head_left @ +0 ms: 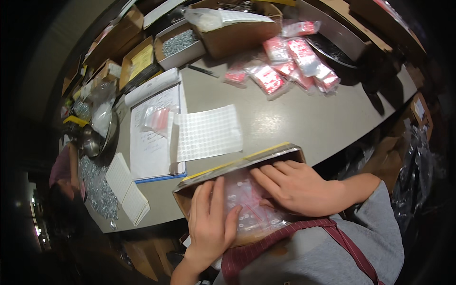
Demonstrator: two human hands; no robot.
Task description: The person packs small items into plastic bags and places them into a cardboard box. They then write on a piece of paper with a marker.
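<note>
A brown cardboard box (247, 161) with a yellow-taped edge sits at the table's near edge, against my body. It is filled with small clear plastic bags (244, 202) with red markings. My left hand (211, 218) lies flat on the bags at the box's left side, fingers spread. My right hand (294, 185) presses down on the bags from the right, fingers pointing left. Neither hand grips a bag.
On the grey table (294, 118) lie a sheet of small round stickers (209, 133), a paper pad (154, 137), a pile of red-and-clear bags (289, 64), boxes of metal parts (178, 42), a steel bowl (97, 137) and loose screws (99, 190). Another person sits at far left (64, 175).
</note>
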